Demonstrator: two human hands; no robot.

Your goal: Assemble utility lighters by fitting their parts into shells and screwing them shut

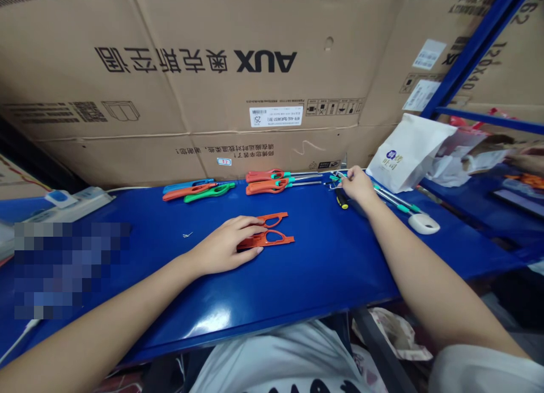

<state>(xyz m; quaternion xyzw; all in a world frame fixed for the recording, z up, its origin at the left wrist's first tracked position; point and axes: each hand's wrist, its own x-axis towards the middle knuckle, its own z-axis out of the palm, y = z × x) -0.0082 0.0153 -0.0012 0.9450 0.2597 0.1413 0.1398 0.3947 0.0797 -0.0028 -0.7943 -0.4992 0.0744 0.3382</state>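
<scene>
a wide brown cardboard sheet point(191, 93), printed upside down with "aux" in black, stands behind a glossy blue-topped table point(331, 257). near the right end of the table a white paper bag with a purple round mark point(412, 152) stands upright, leaning a little. at the left end lies a pale plastic power strip point(80, 209).

the person's two hands are well apart. the left hand point(232, 243) lies palm down in the middle of the table, fingers and thumb spread over two orange plastic shell halves with oval loops point(278, 240), which lie side by side with their looped ends pointing right. it touches them, but i cannot tell whether it grips. the right hand point(356, 183) reaches to the far edge, its fingertips at a jumble of small metal and green parts point(334, 179); i cannot tell whether they are pinched on a piece.

between the hands, along the back, lie red-orange looped handles with green collars and thin metal rods point(267, 187). further left are blue, orange and green looped plastic handles point(189, 192). right of the right hand, green-tipped metal rods point(393, 198) run toward a white rounded plastic piece with a hole point(424, 224). a black-and-yellow screwdriver point(341, 199) lies just beside the right hand. a few thin metal pins point(187, 234) lie left of the left hand.
</scene>
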